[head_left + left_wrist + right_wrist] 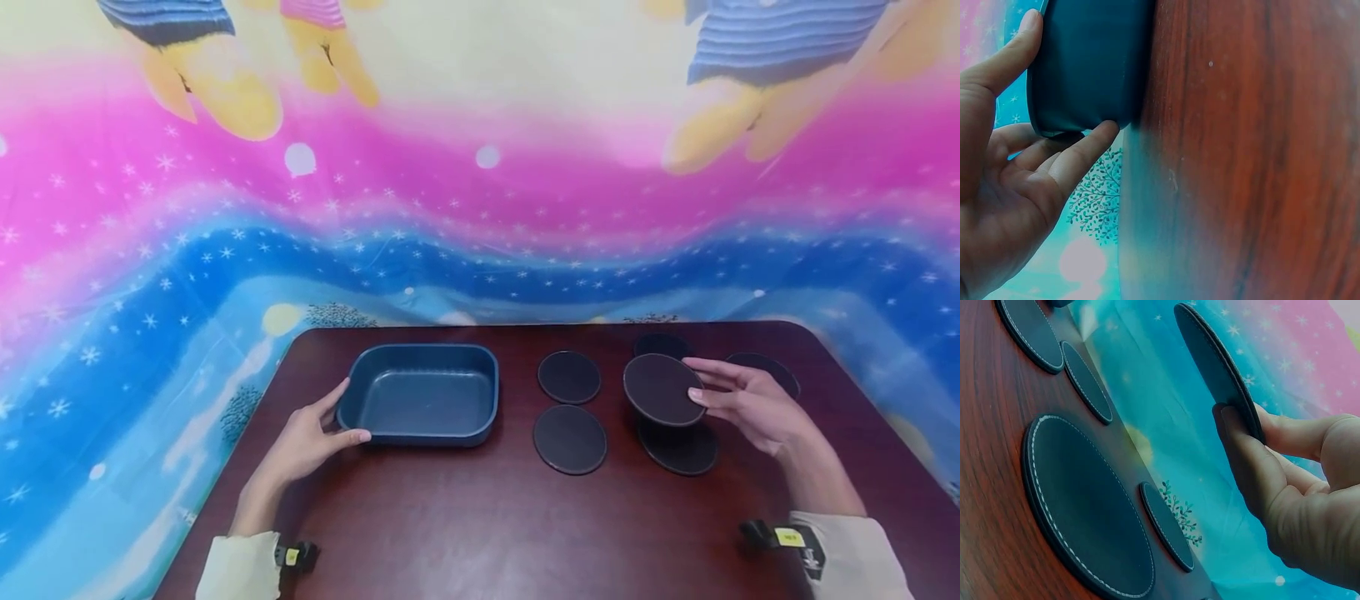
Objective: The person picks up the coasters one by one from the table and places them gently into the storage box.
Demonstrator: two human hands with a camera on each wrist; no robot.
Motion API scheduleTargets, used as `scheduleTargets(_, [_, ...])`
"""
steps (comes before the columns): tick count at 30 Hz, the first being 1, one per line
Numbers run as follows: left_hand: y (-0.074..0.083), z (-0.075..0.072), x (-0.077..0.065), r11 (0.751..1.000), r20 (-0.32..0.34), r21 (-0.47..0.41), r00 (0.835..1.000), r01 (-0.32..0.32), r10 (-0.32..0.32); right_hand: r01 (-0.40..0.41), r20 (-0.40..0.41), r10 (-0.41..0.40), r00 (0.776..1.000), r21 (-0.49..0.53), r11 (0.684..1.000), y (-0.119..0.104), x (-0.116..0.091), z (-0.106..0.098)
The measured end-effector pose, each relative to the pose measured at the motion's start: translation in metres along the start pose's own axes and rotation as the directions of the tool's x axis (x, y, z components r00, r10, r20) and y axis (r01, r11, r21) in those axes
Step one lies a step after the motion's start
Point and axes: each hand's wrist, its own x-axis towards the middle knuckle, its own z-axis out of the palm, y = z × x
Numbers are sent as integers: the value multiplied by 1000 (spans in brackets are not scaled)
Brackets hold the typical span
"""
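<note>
At the left of the table, my left hand [307, 437] holds the corner of a dark blue rectangular container [427, 437], thumb on the near side and fingers on the left end. The left wrist view shows the thumb and fingertips against the container's wall [1094, 62]. Raised above the table, a round black coaster [662, 388] is pinched at its edge between the thumb and fingers of my right hand [753, 404]. Beneath it, another coaster [678, 450] lies flat. In the right wrist view, the held coaster [1216, 369] is tilted and shows a stitched rim.
Two coasters, a far one [568, 377] and a near one [570, 440], lie right of the container. Further back are another coaster [660, 344] and one partly behind my right hand [772, 371]. A printed cloth [480, 208] hangs behind the brown table [465, 517].
</note>
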Motion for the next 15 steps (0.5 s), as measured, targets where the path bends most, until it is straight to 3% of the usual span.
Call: scheduleTargets(15, [-1,0,-1,1000,-2,-22,1000,15,-15,-26,-11,24,1000,-155,987,0,16,33])
